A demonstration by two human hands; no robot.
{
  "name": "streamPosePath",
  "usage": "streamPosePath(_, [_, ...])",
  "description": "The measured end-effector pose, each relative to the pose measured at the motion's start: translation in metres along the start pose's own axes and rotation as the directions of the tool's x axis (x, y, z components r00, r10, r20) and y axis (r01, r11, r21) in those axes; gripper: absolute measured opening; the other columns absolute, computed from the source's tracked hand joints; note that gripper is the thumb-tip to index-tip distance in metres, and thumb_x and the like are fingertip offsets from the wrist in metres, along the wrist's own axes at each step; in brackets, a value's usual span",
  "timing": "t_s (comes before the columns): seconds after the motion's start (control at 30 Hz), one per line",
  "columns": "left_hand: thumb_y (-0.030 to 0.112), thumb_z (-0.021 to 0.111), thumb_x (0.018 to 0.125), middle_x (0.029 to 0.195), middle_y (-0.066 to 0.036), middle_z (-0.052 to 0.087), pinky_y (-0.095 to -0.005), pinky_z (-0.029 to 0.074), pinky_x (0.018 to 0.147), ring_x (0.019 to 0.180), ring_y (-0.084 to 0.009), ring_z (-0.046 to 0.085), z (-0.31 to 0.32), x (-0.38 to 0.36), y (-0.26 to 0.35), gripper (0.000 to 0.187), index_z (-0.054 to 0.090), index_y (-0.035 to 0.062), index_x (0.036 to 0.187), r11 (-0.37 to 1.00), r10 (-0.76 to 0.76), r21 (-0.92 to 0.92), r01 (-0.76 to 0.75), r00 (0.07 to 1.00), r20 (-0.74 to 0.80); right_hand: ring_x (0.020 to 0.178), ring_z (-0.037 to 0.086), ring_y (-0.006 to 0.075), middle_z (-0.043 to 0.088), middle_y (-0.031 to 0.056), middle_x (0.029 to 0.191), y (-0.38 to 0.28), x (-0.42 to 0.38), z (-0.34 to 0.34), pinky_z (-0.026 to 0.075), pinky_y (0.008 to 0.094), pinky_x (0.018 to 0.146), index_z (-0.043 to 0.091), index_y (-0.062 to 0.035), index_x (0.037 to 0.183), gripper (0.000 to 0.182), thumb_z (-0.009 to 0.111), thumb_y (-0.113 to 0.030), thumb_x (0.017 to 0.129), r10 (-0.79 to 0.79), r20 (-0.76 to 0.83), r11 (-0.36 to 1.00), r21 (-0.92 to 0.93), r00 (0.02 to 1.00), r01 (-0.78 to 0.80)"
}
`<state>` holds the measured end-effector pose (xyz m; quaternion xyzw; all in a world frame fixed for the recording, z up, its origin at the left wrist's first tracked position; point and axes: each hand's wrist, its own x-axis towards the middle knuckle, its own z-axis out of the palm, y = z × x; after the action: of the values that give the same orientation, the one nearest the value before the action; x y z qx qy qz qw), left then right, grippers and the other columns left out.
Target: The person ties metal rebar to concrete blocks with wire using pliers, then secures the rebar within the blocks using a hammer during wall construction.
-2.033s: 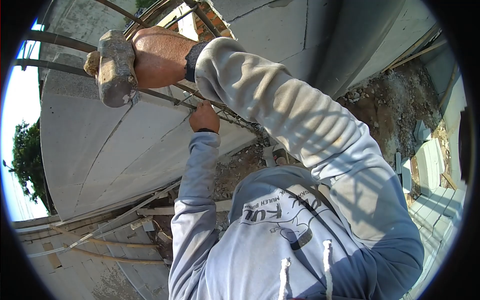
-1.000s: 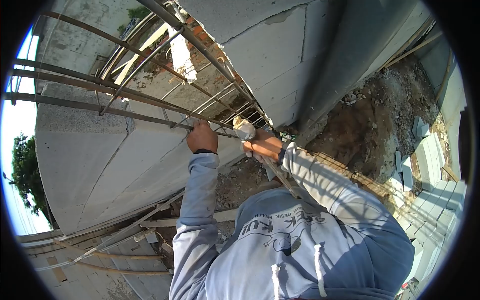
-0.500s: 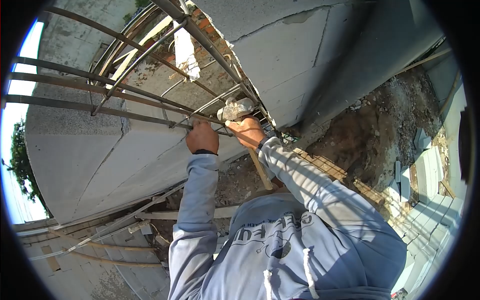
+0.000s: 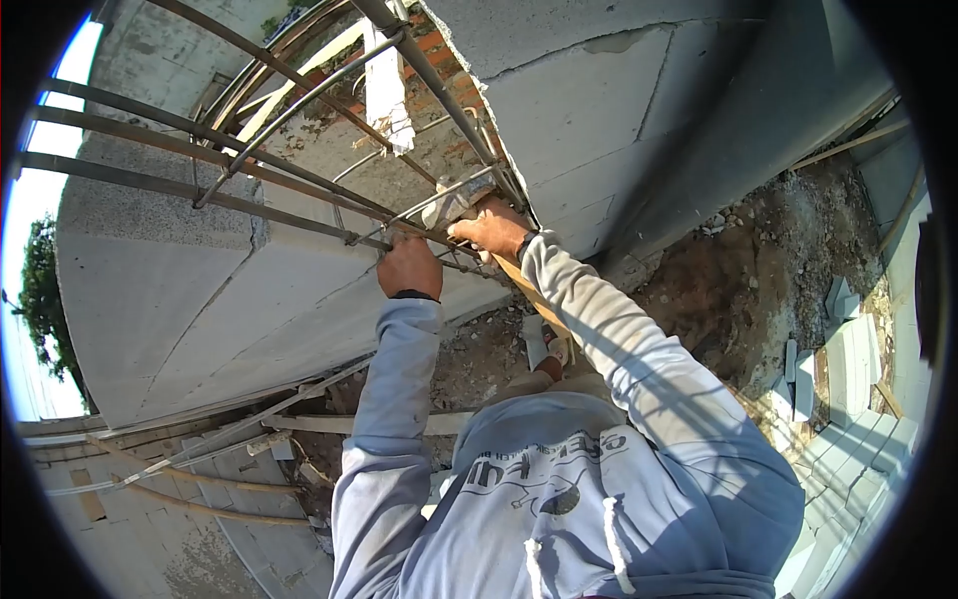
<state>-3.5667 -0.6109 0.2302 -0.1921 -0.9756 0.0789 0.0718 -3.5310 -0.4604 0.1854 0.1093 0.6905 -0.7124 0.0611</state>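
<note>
My right hand is closed around a hammer near its head. The grey hammer head is in among the steel bars, and the wooden handle slopes down below my wrist. My left hand is a fist on the lowest rebar of a cage of long bars, just left of the hammer. Its fingertips are hidden. Thin steel stirrups cross the long bars above both hands.
Pale block walls stand on the left and right of the cage. A white strip hangs among the bars. Rubble ground lies below on the right, with stacked pale blocks. Wooden poles lie at lower left.
The hammer head has moved slightly left and up, deeper among the bars, and my right hand has risen with it. My left hand stays on the rebar. The view has shifted slightly.
</note>
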Motion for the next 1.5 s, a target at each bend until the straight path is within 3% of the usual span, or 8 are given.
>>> streamPosePath(0.4, [0.011, 0.054, 0.079, 0.093, -0.009, 0.063, -0.0369, 0.055, 0.06, 0.069, -0.0281, 0.067, -0.002, 0.001, 0.003, 0.015, 0.066, 0.0085, 0.087, 1.0, -0.003, 0.004, 0.003, 1.0, -0.011, 0.047, 0.061, 0.0262, 0.062, 0.0153, 0.06, 0.017, 0.015, 0.003, 0.051, 0.0348, 0.051, 0.057, 0.0021, 0.065, 0.033, 0.051, -0.028, 0.075, 0.061, 0.002, 0.996, -0.066, 0.998, -0.061])
streamPosePath(0.73, [0.011, 0.054, 0.079, 0.092, -0.009, 0.063, -0.0371, 0.054, 0.059, 0.067, -0.0284, 0.067, 0.003, -0.001, 0.002, 0.015, 0.066, 0.0071, 0.086, 1.0, -0.006, 0.009, 0.007, 0.999, -0.038, 0.062, 0.063, 0.0277, 0.062, 0.0127, 0.069, 0.004, 0.007, 0.003, 0.049, 0.0389, 0.06, 0.061, -0.0096, 0.088, 0.015, 0.056, -0.021, 0.079, 0.116, 0.002, 0.986, -0.122, 0.993, -0.115])
streamPosePath(0.87, [0.01, 0.054, 0.078, 0.092, -0.009, 0.063, -0.0372, 0.054, 0.059, 0.067, -0.0282, 0.067, 0.002, 0.0, 0.001, 0.015, 0.065, 0.0072, 0.087, 1.0, 0.006, 0.029, -0.006, 1.0, -0.001, 0.048, 0.061, 0.0248, 0.059, 0.015, 0.055, 0.027, 0.023, 0.004, 0.049, 0.035, 0.048, 0.057, 0.0036, 0.064, 0.027, 0.054, -0.022, 0.069, -0.464, 0.184, 0.548, -0.709, 0.866, 0.444])
streamPosePath(0.97, [0.011, 0.054, 0.079, 0.093, -0.008, 0.062, -0.0372, 0.054, 0.059, 0.067, -0.0279, 0.066, 0.003, 0.001, 0.0, 0.015, 0.065, 0.0071, 0.087, 1.0, 0.0, 0.003, 0.0, 1.0, 0.003, 0.049, 0.061, 0.0259, 0.059, 0.0153, 0.057, -0.015, -0.007, 0.002, 0.048, 0.0362, 0.048, 0.061, -0.0023, 0.075, 0.022, 0.059, -0.024, 0.075, 0.103, -0.152, 0.994, -0.021, 0.983, -0.107])
streamPosePath(1.13, [0.012, 0.055, 0.078, 0.094, -0.008, 0.062, -0.0368, 0.054, 0.059, 0.066, -0.0273, 0.066, 0.001, -0.001, 0.0, 0.014, 0.066, 0.0071, 0.085, 1.0, 0.01, -0.025, -0.01, 1.0, -0.005, 0.047, 0.062, 0.0262, 0.059, 0.0185, 0.056, -0.012, -0.001, 0.001, 0.051, 0.0362, 0.05, 0.054, 0.0044, 0.065, 0.027, 0.052, -0.022, 0.071, 0.139, -0.051, 0.966, -0.211, 0.989, -0.147])
streamPosePath(1.27, [0.011, 0.055, 0.077, 0.095, -0.008, 0.062, -0.0361, 0.054, 0.059, 0.066, -0.0269, 0.066, 0.0, -0.003, 0.001, 0.013, 0.066, 0.0072, 0.082, 1.0, -0.009, 0.005, 0.009, 1.0, 0.014, 0.05, 0.063, 0.0251, 0.06, 0.0162, 0.057, 0.01, 0.016, 0.004, 0.051, 0.0341, 0.048, 0.055, 0.0037, 0.068, 0.025, 0.049, -0.02, 0.073, -0.238, 0.205, 0.655, -0.688, 0.949, 0.313])
streamPosePath(1.33, [0.011, 0.056, 0.077, 0.095, -0.008, 0.062, -0.0355, 0.054, 0.058, 0.066, -0.0267, 0.066, -0.001, -0.002, 0.001, 0.012, 0.067, 0.0073, 0.08, 1.0, 0.0, 0.001, 0.0, 1.0, -0.022, 0.065, 0.063, 0.0324, 0.063, 0.0173, 0.071, -0.023, 0.003, 0.003, 0.048, 0.0404, 0.058, 0.058, -0.0057, 0.075, 0.012, 0.053, -0.016, 0.077, 0.209, -0.033, 0.941, -0.266, 0.977, -0.21])
streamPosePath(1.5, [0.011, 0.057, 0.076, 0.092, -0.007, 0.063, -0.0352, 0.054, 0.058, 0.066, -0.0261, 0.066, -0.002, 0.0, 0.001, 0.012, 0.067, 0.0075, 0.08, 1.0, -0.003, 0.01, 0.003, 0.999, -0.041, 0.064, 0.063, 0.0246, 0.063, 0.0155, 0.071, 0.025, 0.027, 0.006, 0.048, 0.0361, 0.056, 0.062, -0.0018, 0.079, 0.026, 0.053, -0.026, 0.078, 0.042, 0.048, 0.928, -0.371, 0.998, -0.022])
